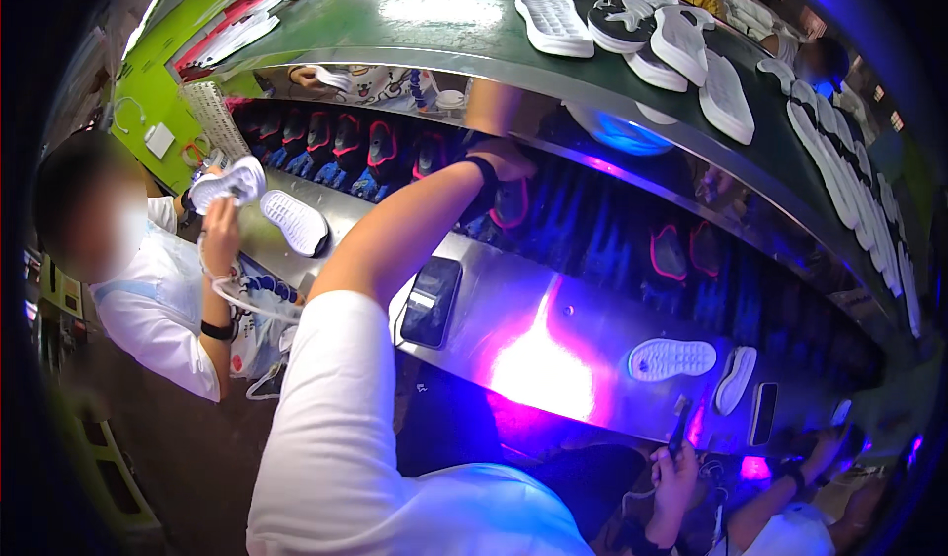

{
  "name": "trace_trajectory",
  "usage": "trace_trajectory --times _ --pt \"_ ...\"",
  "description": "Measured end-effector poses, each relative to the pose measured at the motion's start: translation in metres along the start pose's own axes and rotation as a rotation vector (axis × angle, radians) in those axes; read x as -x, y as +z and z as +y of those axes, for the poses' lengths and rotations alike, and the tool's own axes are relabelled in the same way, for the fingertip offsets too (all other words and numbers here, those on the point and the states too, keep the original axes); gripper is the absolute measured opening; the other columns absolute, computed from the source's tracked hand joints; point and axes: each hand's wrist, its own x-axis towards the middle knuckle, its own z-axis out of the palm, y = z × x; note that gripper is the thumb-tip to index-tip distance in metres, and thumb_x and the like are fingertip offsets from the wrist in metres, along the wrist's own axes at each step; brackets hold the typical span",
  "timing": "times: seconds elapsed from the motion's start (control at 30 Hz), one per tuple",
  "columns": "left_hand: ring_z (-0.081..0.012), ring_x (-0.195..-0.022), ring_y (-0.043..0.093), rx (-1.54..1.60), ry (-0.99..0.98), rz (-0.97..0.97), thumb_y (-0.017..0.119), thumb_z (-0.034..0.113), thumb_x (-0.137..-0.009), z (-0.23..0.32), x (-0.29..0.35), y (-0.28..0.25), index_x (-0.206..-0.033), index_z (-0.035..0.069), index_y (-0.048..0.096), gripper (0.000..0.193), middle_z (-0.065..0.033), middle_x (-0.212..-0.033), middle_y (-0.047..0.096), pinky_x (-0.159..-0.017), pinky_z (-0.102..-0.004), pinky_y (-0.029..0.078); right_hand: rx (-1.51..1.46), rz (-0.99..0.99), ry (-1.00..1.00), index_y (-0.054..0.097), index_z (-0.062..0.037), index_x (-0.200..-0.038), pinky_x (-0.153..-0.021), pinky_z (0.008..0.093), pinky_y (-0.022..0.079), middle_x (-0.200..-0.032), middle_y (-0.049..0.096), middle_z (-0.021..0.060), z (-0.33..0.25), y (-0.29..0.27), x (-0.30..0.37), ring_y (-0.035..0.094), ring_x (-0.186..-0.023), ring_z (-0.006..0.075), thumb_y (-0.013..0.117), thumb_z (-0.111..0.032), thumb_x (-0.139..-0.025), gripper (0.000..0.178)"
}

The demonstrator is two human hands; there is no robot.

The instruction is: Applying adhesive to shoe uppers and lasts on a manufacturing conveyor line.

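Observation:
My left arm reaches forward under the raised shelf, a dark band on its wrist. My left hand (507,158) is closed at the top of a dark shoe upper (510,203) with a red-edged collar; its fingers are partly hidden. Low on the right, my right hand (674,474) grips a thin brush (680,428) with a dark handle, its head pointing up. Beyond the brush, a white shoe sole (672,359) lies flat on the metal bench (494,299). A second sole (735,381) rests to its right.
Dark red-collared shoes (346,136) on blue forms line the lower level. Many white soles (553,21) lie on the green raised shelf (434,38). A phone (432,302) and another phone (763,413) lie on the bench. Co-workers sit left, holding a sole (227,185), and right.

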Motion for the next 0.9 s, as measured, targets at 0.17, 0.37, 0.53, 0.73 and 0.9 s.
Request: trace_trajectory --times 0.17,0.37,0.53,0.73,0.9 --pt "-0.0274 -0.111 0.065 -0.02 0.059 0.108 0.073 0.043 -0.08 -0.021 -0.063 -0.001 -0.135 0.0 0.054 0.072 -0.0216 -0.124 0.063 -0.088 -0.0355 0.054 0.034 0.059 0.034 0.056 -0.0036 -0.117 -0.043 0.019 0.033 -0.079 0.061 0.0037 0.004 -0.008 -0.004 0.046 -0.05 0.0038 0.061 -0.006 -0.095 0.022" --pt "-0.0256 -0.112 0.065 -0.043 0.08 0.198 0.071 0.043 -0.081 -0.029 -0.124 0.036 -0.133 0.001 0.056 0.069 -0.0206 -0.124 0.064 -0.088 -0.0355 0.054 0.012 0.06 0.13 0.055 -0.0013 -0.127 -0.047 0.0187 0.034 -0.081 0.062 0.0034 -0.004 0.002 -0.015 0.047 -0.055 0.0037 0.062 -0.003 -0.094 0.034" --pt "-0.0242 -0.112 0.065 -0.053 0.131 0.295 0.07 0.042 -0.082 -0.017 -0.167 0.062 -0.132 0.002 0.057 0.066 -0.0198 -0.124 0.064 -0.088 -0.0356 0.054 0.048 0.037 0.035 0.057 -0.0003 -0.126 -0.049 0.0196 0.036 -0.075 0.059 0.0003 -0.011 0.01 -0.024 0.047 -0.056 0.0041 0.063 -0.003 -0.093 0.033" --pt "-0.0224 -0.112 0.065 -0.097 0.219 0.394 0.069 0.042 -0.083 0.104 -0.175 0.186 -0.131 0.003 0.058 0.063 -0.0188 -0.124 0.064 -0.089 -0.0356 0.054 0.035 0.114 0.022 0.058 -0.0025 -0.121 -0.049 0.019 0.036 -0.074 0.057 -0.0018 -0.013 -0.005 -0.005 0.047 -0.056 0.0033 0.062 -0.003 -0.093 0.028" --pt "-0.0213 -0.113 0.065 -0.131 0.213 0.536 0.068 0.042 -0.084 0.202 -0.164 0.234 -0.13 0.003 0.059 0.061 -0.0181 -0.124 0.065 -0.089 -0.0356 0.054 0.037 0.133 0.041 0.059 -0.0035 -0.125 -0.051 0.0199 0.038 -0.075 0.058 -0.0013 -0.009 -0.008 0.012 0.049 -0.058 0.0039 0.063 -0.004 -0.093 0.032"
